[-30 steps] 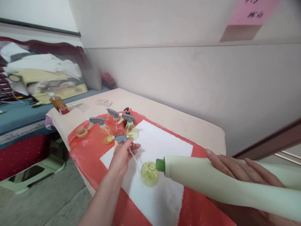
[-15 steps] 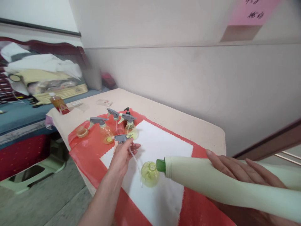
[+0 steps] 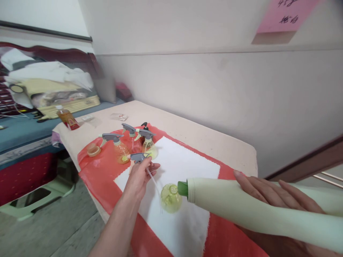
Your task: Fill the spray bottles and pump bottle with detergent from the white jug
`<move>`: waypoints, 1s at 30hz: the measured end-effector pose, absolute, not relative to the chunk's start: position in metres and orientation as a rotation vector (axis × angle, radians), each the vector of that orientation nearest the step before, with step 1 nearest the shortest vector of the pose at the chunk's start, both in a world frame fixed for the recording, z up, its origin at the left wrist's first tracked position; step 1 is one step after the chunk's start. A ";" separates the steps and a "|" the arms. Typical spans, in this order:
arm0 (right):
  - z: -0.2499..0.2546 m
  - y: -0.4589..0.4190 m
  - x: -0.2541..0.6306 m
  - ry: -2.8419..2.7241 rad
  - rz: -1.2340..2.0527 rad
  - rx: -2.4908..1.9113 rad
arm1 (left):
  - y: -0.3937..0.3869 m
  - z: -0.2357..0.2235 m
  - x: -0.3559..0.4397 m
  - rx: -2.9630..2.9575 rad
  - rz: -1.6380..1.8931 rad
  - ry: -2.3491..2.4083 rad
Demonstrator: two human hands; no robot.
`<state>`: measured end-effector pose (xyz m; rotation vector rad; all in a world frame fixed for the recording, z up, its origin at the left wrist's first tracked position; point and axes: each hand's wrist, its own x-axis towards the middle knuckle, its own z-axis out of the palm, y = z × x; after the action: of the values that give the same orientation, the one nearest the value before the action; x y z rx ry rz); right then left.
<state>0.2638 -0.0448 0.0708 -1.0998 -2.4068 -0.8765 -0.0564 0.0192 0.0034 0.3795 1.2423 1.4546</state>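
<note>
Hanging beside the round yellow-green bottle [image 3: 171, 202], a thin clear tube [image 3: 156, 186] runs down from the grey spray head [image 3: 138, 157] held in the left hand [image 3: 139, 175]. That hand, up and to the left of the round bottle, has its thumb and fingers clamped on the spray head near its base, with the other fingers loosely curled

The round bottle sits upright on the white cloth [image 3: 187, 160], its open neck without a spray head. Just to its right is the mouth of the pale green vessel [image 3: 214, 191], with a darker green piece [image 3: 182, 188] sticking out towards the neck; whether the two touch, I cannot tell. Further right of the round bottle, the right hand [image 3: 281, 194] is wrapped around the vessel, fingers spread over its upper side; the thumb's exact hold cannot be made out

Beyond the round bottle, up and to the left, stand an orange spray bottle [image 3: 121, 151], a pink spray bottle [image 3: 135, 145] and a yellowish spray bottle [image 3: 149, 147], all with grey tops, and a dark pump bottle [image 3: 145, 126] partly hidden behind them. Farther left of it lies a round tan lid [image 3: 93, 150] on the red covering [image 3: 227, 232], which spreads under the white cloth
</note>
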 end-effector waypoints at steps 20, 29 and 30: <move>0.071 -0.046 0.265 -2.527 -1.051 -1.024 | 0.018 0.004 -0.055 0.383 1.459 1.235; 0.070 -0.048 0.265 -2.518 -1.033 -1.051 | 0.017 0.005 -0.054 0.392 1.457 1.247; 0.070 -0.047 0.265 -2.519 -1.027 -1.061 | 0.017 0.005 -0.054 0.395 1.454 1.248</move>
<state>0.2646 -0.0474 0.0697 -1.0614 -2.5185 -1.0275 -0.0544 0.0174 0.0052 0.3950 1.2481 1.4540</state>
